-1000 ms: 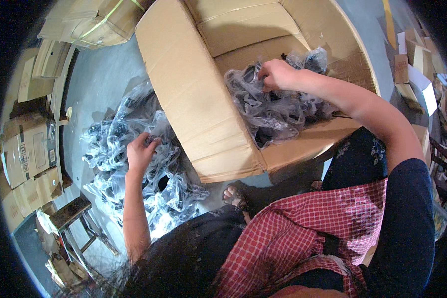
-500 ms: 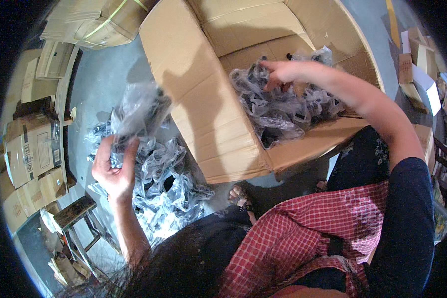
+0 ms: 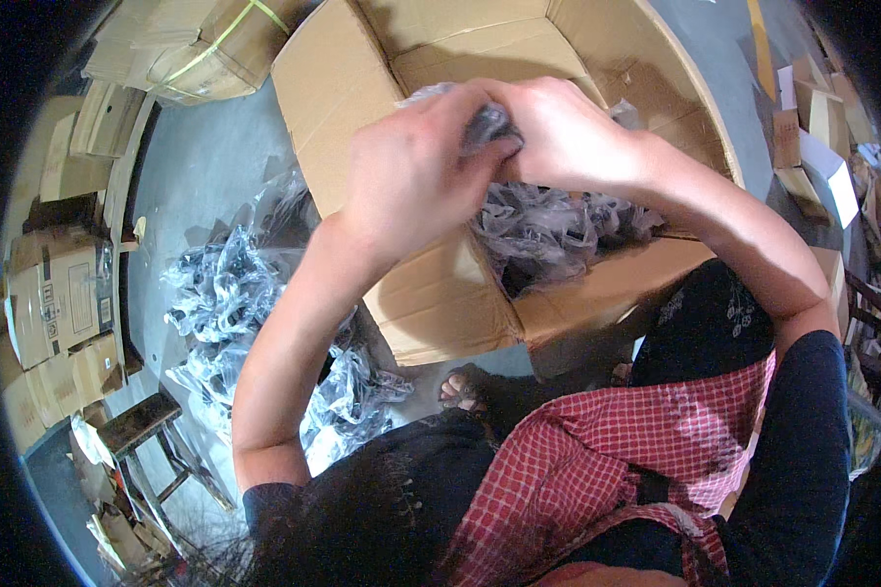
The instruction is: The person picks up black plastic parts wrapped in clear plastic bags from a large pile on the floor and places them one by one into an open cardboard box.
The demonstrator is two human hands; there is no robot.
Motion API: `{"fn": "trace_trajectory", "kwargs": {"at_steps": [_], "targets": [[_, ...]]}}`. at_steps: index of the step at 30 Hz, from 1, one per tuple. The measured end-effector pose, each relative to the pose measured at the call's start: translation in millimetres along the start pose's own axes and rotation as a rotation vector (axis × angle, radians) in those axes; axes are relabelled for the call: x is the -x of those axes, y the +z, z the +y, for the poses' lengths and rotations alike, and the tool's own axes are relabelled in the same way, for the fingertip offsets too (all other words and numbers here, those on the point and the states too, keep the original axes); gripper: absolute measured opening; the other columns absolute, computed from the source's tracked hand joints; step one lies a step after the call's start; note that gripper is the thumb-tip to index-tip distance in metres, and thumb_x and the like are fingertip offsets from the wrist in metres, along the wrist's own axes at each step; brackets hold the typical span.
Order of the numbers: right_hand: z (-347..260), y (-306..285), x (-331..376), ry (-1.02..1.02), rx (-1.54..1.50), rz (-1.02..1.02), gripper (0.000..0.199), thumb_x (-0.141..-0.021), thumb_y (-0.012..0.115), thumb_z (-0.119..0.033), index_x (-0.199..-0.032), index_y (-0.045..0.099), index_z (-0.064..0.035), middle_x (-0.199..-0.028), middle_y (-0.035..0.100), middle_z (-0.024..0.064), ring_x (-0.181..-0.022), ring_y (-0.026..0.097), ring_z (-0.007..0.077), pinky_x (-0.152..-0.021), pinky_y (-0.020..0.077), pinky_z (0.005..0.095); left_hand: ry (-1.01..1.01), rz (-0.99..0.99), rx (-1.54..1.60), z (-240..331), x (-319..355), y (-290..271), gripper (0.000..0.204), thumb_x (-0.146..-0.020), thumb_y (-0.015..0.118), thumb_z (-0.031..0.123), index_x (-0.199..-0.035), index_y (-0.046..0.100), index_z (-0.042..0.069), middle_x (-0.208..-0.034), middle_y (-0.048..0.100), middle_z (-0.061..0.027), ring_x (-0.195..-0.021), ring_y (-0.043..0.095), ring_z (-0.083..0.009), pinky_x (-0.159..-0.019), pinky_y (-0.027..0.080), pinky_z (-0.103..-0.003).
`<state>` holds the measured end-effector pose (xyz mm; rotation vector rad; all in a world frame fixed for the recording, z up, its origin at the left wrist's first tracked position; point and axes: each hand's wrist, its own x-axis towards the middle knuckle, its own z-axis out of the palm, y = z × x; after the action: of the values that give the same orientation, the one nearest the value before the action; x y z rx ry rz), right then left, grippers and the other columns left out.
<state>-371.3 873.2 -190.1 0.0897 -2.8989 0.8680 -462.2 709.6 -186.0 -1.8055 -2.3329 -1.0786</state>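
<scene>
Left hand (image 3: 411, 161) curled round gray plastic bundle (image 3: 490, 125); right hand (image 3: 563, 132) close beside, fingers hidden, hold unclear — slickness or loose pinch could drop bundle into carton (image 3: 440, 313).

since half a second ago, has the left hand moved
Yes: the left hand moved rightward and up the view, from left of the cardboard box to over it.

My left hand (image 3: 411, 161) has left the middle-left of the frame and is now up at the upper middle, bringing a grey plastic-wrapped bundle (image 3: 489, 125) with it. My right hand (image 3: 568, 132) has come up off the bags (image 3: 543, 235) and now meets my left at the bundle; its fingers are hidden.
</scene>
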Motion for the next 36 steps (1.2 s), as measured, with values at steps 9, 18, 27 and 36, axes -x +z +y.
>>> {"fn": "trace_trajectory", "kwargs": {"at_steps": [9,18,27,36], "targets": [[81,32,9,0.078,-0.084,0.012,0.025,-0.076,0.071,-0.028,-0.097,0.062,-0.0153,-0.088,0.069,0.012,-0.09,0.064,0.0378,-0.075,0.0504,0.0465,-0.293,-0.097,0.153,-23,-8,70,0.033,-0.087,0.067,0.022,-0.118,0.066,0.009,-0.072,0.065,-0.017,-0.064,0.065,-0.0259,-0.061,0.051,-0.036],[156,89,24,0.285,0.183,0.077,0.049,-0.075,0.072,-0.025,-0.123,0.064,-0.0177,-0.096,0.069,0.0184,-0.09,0.067,0.0368,-0.08,0.053,0.0439,-0.459,0.107,0.781,-38,-16,86,0.045,-0.1,0.053,0.01,-0.14,0.038,-0.003,-0.104,0.069,-0.0158,-0.097,0.067,-0.0209,-0.089,0.054,-0.032],[161,117,64,0.316,-0.156,-0.095,0.046,-0.081,0.064,-0.018,-0.126,0.058,-0.0087,-0.099,0.066,0.0231,-0.091,0.064,0.0415,-0.08,0.0502,0.048,-0.531,0.082,0.713,-9,-16,72,0.051,-0.099,0.053,0.015,-0.143,0.03,0.0,-0.106,0.069,-0.0203,-0.094,0.069,-0.0258,-0.082,0.056,-0.035],[175,126,49,0.461,-0.025,-0.19,0.065,-0.071,0.062,-0.017,-0.135,0.05,-0.0115,-0.108,0.066,0.0238,-0.103,0.063,0.0414,-0.09,0.0501,0.0467,-0.364,-1.151,-0.206,-28,-45,79,0.085,-0.077,0.069,0.039,-0.145,0.033,0.003,-0.115,0.064,-0.0265,-0.104,0.065,-0.039,-0.086,0.053,-0.046]]}}
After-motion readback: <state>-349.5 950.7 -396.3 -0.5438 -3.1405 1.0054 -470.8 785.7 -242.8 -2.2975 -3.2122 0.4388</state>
